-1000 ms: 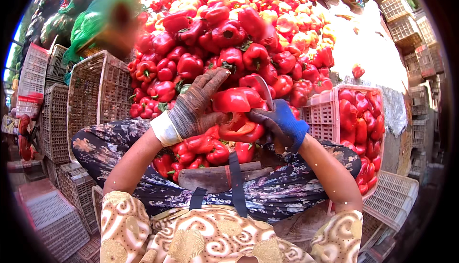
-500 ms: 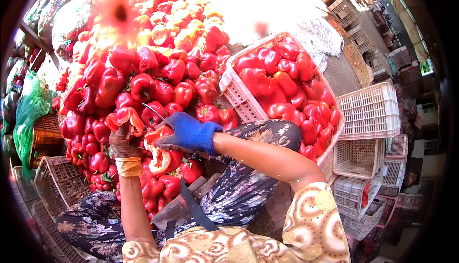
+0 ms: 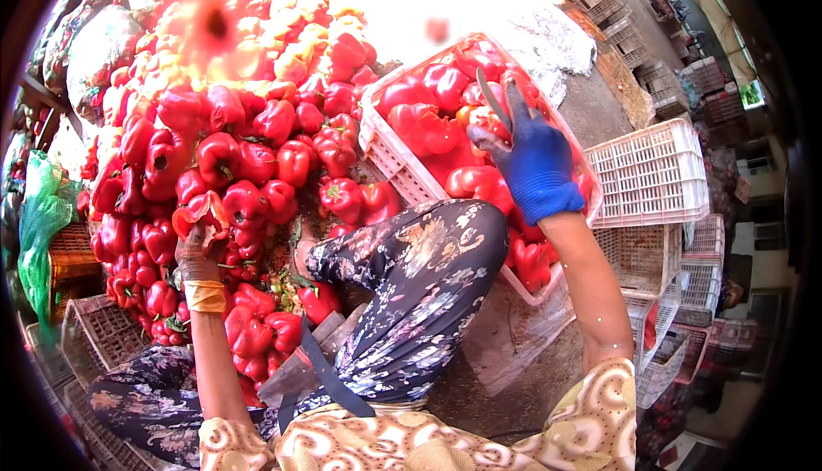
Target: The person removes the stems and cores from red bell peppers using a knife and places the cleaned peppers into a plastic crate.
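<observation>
Over the white crate [image 3: 390,156] the blue-gloved right hand [image 3: 533,161] has swung with its knife [image 3: 491,96]; left hand [image 3: 199,240] stays clamped on a cut red pepper [image 3: 199,211].

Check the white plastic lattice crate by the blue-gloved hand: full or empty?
Full: the white plastic lattice crate holds red bell peppers up to its rim.

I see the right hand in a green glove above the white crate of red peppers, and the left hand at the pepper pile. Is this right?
Not quite: the head view shows the glove on the right hand is blue, not green. The rest holds: it is above the white crate of red peppers, and the left hand is at the pepper pile.
</observation>
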`<state>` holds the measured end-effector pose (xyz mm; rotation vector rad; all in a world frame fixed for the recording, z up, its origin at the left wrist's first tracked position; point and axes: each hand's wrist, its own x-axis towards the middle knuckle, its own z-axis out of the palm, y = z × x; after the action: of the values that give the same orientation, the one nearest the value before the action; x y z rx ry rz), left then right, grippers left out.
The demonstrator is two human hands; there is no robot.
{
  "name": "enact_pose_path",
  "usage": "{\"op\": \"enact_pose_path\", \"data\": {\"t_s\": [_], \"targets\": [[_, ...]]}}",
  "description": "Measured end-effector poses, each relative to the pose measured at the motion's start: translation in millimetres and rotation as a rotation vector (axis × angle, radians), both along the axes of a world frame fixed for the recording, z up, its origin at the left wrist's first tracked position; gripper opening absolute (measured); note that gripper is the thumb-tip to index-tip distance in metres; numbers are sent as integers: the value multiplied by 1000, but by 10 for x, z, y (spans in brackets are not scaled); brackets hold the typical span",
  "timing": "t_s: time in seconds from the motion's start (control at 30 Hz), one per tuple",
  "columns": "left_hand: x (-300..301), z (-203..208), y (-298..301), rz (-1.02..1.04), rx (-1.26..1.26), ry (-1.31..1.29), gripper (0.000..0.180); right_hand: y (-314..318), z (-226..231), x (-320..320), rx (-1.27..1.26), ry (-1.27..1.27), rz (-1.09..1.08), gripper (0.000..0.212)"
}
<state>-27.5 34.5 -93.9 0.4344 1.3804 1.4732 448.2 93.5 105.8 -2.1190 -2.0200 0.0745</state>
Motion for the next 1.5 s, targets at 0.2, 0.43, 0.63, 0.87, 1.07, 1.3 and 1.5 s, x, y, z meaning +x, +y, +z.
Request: {"op": "enact_pose_path", "data": {"t_s": [0.2,0.43,0.63,0.87,1.07,1.3,1.5], "targets": [[23,-323,-23,-210,50,243,35,125,-701,319,-149,112,190,55],[132,-23,-61,-147,-28,200,38,266,-750,354,-309,318,107,44],[535,-132,41,-318,5,265,31,165,-1172,343,-159,429,87,36],[1512,652,693,-716,45,-99,37,102,-856,342,-144,311,77,40],[2084,1128,1048,-964,122,-14,48,144,-399,-200,-404,1342,2,69],[2521,951,1343,-1001,348,303,71,314,-323,-177,-513,1328,-17,52],[2759,1088,1500,-856,466,-38,72,603,-314,138,4,1047,17,49]]}}
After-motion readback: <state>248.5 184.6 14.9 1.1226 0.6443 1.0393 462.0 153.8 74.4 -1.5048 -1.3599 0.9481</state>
